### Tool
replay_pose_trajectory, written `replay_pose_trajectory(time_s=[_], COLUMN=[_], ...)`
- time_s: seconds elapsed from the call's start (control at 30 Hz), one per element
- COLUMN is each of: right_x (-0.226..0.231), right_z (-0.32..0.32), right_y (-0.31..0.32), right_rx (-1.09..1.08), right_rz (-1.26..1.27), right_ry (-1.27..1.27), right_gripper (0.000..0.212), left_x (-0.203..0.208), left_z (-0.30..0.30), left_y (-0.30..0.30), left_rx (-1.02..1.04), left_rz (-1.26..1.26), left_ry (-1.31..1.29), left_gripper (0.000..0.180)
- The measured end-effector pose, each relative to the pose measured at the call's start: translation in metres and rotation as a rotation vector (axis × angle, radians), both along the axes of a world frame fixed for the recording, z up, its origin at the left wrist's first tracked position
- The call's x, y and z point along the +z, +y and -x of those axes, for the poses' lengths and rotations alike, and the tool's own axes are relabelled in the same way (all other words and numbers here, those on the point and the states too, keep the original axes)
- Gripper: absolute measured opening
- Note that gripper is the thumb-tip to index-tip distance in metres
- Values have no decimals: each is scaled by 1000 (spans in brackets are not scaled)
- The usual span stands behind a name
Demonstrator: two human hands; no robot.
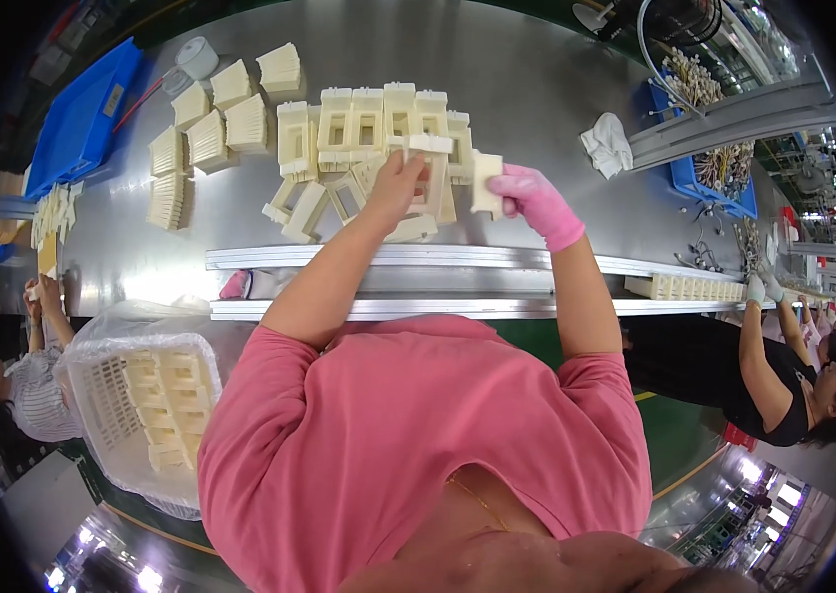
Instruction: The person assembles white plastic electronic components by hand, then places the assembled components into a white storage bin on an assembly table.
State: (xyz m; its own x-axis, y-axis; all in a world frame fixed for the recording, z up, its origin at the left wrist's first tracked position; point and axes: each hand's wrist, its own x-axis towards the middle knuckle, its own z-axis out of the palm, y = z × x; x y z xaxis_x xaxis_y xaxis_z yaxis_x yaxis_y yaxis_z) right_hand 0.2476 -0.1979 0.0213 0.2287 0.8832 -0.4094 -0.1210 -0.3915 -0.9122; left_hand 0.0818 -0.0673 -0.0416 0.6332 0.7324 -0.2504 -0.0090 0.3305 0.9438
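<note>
My bare left hand (395,190) grips a cream plastic frame (433,145) with a rectangular opening, over a cluster of similar frames. In my pink-gloved right hand (537,201) a flat cream plastic plate (486,185) is pinched between thumb and fingers, just right of that frame. The two pieces are close but apart. Beyond my left hand several cream frames (336,127) stand in a row on the metal table (527,79). A few more, such as a tilted frame (305,212), lie loosely to the left of my left hand.
Stacks of cream plates (209,140) stand at the left, near a blue tray (82,119) and a white roll (198,57). Metal rails (408,257) run along the near edge. A lined basket (146,395) holds frames. A white cloth (607,144) lies right. Other people work at both sides.
</note>
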Motion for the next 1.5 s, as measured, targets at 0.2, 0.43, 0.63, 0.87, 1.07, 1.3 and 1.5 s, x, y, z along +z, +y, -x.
replay_pose_trajectory(time_s=[0.2,0.43,0.63,0.87,1.07,1.3,1.5], right_x=[18,-6,-7,-7,16,34,33], right_z=[62,86,78,81,81,55,51], right_y=[23,22,23,22,15,-8,-23], right_rx=[-202,-300,-197,-240,-20,-219,-13], right_rz=[52,-428,-455,-475,-319,-486,-576], right_ry=[-552,-1027,-1065,-1099,-1148,-761,-183], right_gripper=[25,36,46,45,46,56,68], left_x=[19,25,20,29,33,44,50], left_z=[-1,6,6,8,6,10,8], left_y=[-18,-21,-16,-17,-17,-18,-25], left_rx=[-152,-96,-147,-166,-244,-445,-801], left_rz=[37,-275,-274,-296,-92,74,-136], left_ry=[-99,-60,-154,-118,-117,-83,-18], left_gripper=[26,30,33,33,35,36,35])
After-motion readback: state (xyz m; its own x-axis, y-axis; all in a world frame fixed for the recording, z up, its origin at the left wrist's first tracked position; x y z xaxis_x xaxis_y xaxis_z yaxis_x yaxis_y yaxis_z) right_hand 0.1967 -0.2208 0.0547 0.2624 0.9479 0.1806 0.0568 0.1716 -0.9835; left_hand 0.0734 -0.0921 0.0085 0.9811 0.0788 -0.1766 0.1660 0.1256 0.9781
